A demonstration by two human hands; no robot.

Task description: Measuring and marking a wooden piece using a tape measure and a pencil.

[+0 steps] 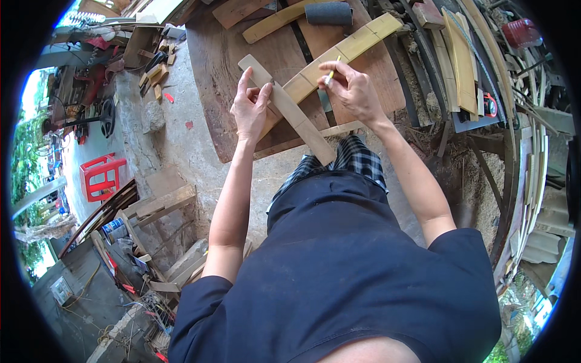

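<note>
A pale wooden strip (296,118) with a rounded far end slants across a longer yellowish board (348,51), its near end by my checkered shorts. My left hand (249,112) holds the strip by its left edge, thumb and index finger against it. Thin dark lines cross the yellowish board at intervals. Over that board, my right hand (357,91) pinches a slim yellow-and-white pencil (330,76). Both pieces lie above a brown wooden worktop (212,91).
A dark grey roll (328,13) and a curved wooden piece (272,24) lie at the worktop's far side. Long boards (463,66) and a tape measure (490,105) are at right. At left stand a red stool (103,177) and small wood offcuts (157,74).
</note>
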